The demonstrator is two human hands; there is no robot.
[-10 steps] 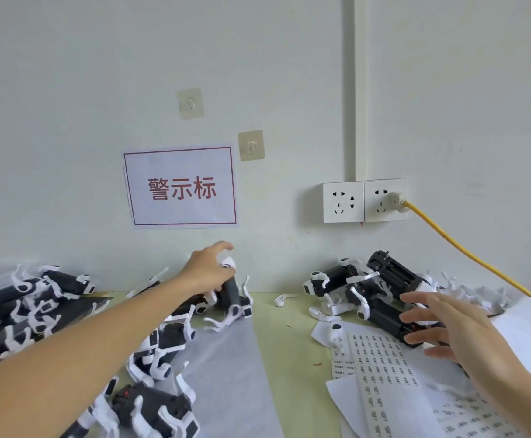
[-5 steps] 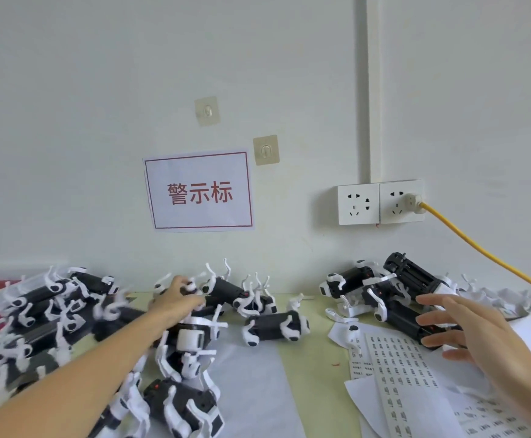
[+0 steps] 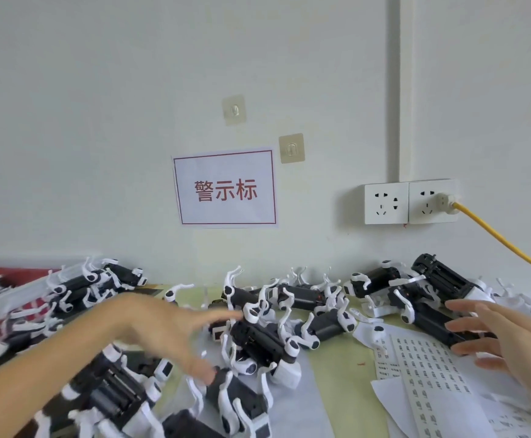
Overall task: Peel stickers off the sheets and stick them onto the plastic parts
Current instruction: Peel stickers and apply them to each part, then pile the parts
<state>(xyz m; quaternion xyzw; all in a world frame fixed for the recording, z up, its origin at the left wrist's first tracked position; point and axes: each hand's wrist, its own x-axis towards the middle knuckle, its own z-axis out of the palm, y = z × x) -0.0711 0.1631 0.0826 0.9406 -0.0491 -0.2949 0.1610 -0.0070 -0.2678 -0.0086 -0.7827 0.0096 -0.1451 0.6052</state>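
Along the left edge, a heap of black cylindrical plastic parts with thin white curved clips (image 3: 93,286), interlocked and stacked loosely: likely to come away in a clump if one is pulled, or to slide off toward the table's front. Just right of that, the left hand (image 3: 163,330), spread flat with fingers straight, grasping nothing, reaching over the middle cluster of the same black-and-white parts (image 3: 258,336); cannot tell whether the thumb touches the part below it. Could catch a white clip between the splayed fingers and drag neighbours across the pale green table top (image 3: 337,374), or flick one onto the sheets. Further right, white sticker sheets printed with rows of small grey labels (image 3: 428,368), overlapping and lying loose, with no sticker seen lifted yet: apt to shift or crease under a sliding palm, and to lose labels to a stray part rolling over them. Above them, the right hand (image 3: 510,336), released too, fingers extended and apart, hovering beside a dark part at the sheets' far edge. Might nudge that part and the cluster behind it into the yellow power cable (image 3: 510,248) running from the wall socket.
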